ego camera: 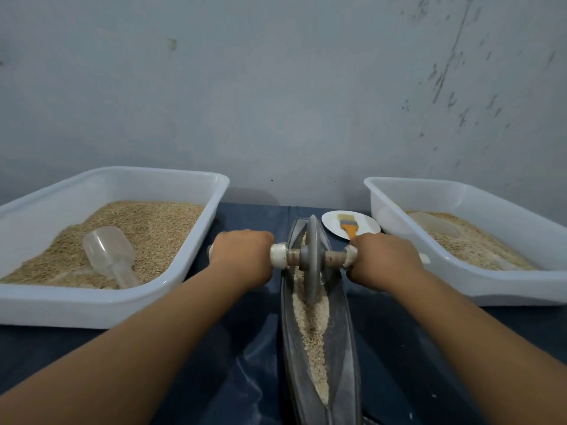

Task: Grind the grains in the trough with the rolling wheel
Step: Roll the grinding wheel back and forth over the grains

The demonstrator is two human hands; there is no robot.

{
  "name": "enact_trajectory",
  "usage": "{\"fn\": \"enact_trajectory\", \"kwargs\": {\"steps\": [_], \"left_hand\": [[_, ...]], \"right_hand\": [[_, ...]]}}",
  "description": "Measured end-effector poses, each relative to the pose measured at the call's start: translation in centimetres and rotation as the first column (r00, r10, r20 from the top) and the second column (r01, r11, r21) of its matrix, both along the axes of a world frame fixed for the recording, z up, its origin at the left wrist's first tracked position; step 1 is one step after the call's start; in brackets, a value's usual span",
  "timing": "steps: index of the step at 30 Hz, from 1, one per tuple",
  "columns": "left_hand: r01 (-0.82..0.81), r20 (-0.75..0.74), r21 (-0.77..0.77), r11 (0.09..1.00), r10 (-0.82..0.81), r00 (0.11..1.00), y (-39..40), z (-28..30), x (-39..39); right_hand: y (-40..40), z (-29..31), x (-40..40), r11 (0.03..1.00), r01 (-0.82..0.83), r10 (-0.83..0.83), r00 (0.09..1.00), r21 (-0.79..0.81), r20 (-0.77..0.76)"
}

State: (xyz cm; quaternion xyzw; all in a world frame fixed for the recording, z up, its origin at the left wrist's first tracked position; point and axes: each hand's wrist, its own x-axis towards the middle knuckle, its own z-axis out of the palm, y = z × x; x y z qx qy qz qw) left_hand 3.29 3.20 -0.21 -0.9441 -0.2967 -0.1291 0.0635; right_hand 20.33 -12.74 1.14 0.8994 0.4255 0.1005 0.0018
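The trough [319, 348] holds grains [311, 329]. The left hand [242, 256] and right hand [382, 259] have fingers clamped on the axle [334, 257]; between them stands the rolling wheel [312, 259] in the trough. Beyond the right fingers lies a brush [348, 227].

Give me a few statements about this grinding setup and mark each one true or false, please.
1. Both hands grip the axle of the rolling wheel, the left hand on one side and the right hand on the other. True.
2. The wheel stands in the trough, with grains lying along its channel. True.
3. The orange-handled brush lies in the trough. False: it rests on a small white plate beside the trough.
4. The left tub holds only grain. False: a clear scoop lies on the grain.
5. The right tub is empty. False: it holds grain too.
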Motion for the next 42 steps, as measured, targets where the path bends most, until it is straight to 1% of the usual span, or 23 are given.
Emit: {"fn": "enact_trajectory", "kwargs": {"steps": [2, 4, 7, 12, 15, 17, 18, 20, 24, 27, 29, 31, 33, 36, 39, 42], "left_hand": [[-0.002, 0.027, 0.038, 0.999, 0.001, 1.0, -0.3, -1.3, -1.1], [-0.01, 0.047, 0.057, 0.998, 0.007, 0.999, -0.3, -2.0, -1.5], [-0.017, 0.027, 0.012, 1.0, 0.017, 1.0, 0.0, -1.0, -0.6], [0.018, -0.022, 0.011, 1.0, -0.018, 1.0, 0.4, 0.7, 1.0], [0.04, 0.002, 0.103, 0.994, -0.04, 0.999, -0.1, -0.3, -0.1], [0.057, 0.036, 0.172, 0.983, -0.065, 0.997, -0.3, -1.2, -0.6], [0.054, 0.041, 0.179, 0.982, -0.062, 0.997, -0.3, -1.4, -0.7], [0.03, 0.034, 0.141, 0.99, -0.035, 0.999, -0.1, -1.0, -0.4], [0.012, -0.029, 0.051, 0.999, -0.011, 1.0, 0.1, 1.1, 1.2], [0.018, -0.05, 0.005, 1.0, -0.018, 0.999, -0.1, 1.4, 1.0], [0.031, -0.043, 0.05, 0.998, -0.029, 0.999, -0.6, 0.7, -0.1], [0.056, -0.016, 0.144, 0.988, -0.055, 0.998, -1.2, 0.0, -0.7], [0.076, -0.004, 0.203, 0.976, -0.076, 0.997, -1.3, -0.1, -0.7], [0.066, -0.026, 0.146, 0.987, -0.063, 0.998, -0.8, 0.8, 0.1], [0.052, -0.056, 0.081, 0.995, -0.047, 0.997, -0.2, 1.9, 1.3], [0.035, -0.069, 0.097, 0.995, -0.029, 0.997, -0.5, 2.4, 1.8]], "right_hand": [[-0.9, -0.8, -0.3, 0.999, -0.031, 0.03, 0.997, 0.015, 0.065], [-1.0, -1.1, -0.3, 0.998, -0.052, 0.05, 0.995, 0.023, 0.084], [0.1, 0.0, 0.2, 0.998, -0.053, 0.054, 0.998, -0.024, 0.023], [0.5, -0.2, 1.1, 1.0, -0.008, 0.007, 0.998, -0.008, -0.067], [-1.1, -1.3, 0.7, 0.999, -0.024, 0.021, 0.995, -0.024, -0.093], [-2.1, -2.1, 0.4, 1.0, -0.02, 0.02, 0.999, 0.002, -0.046], [-2.2, -2.3, 0.3, 1.0, -0.017, 0.017, 1.0, 0.019, -0.024], [-1.5, -2.1, 0.4, 0.999, 0.001, 0.0, 0.999, 0.032, -0.034], [0.6, -0.6, 0.6, 0.998, 0.057, -0.054, 0.99, 0.016, -0.131], [0.3, -0.9, 0.3, 0.997, 0.066, -0.063, 0.995, 0.042, -0.072], [-0.7, -1.1, -0.1, 0.999, 0.047, -0.045, 0.997, 0.027, -0.067], [-2.0, -1.6, -0.4, 0.999, 0.035, -0.035, 0.993, 0.001, -0.114], [-2.8, -2.1, -0.7, 0.999, 0.04, -0.041, 0.992, -0.013, -0.118], [-2.0, -2.1, -0.3, 0.998, 0.061, -0.06, 0.993, 0.009, -0.097], [-0.3, -1.3, 0.5, 0.997, 0.076, -0.071, 0.988, 0.031, -0.139], [0.2, -1.1, 1.1, 0.999, 0.047, -0.047, 0.98, -0.003, -0.192]]}}
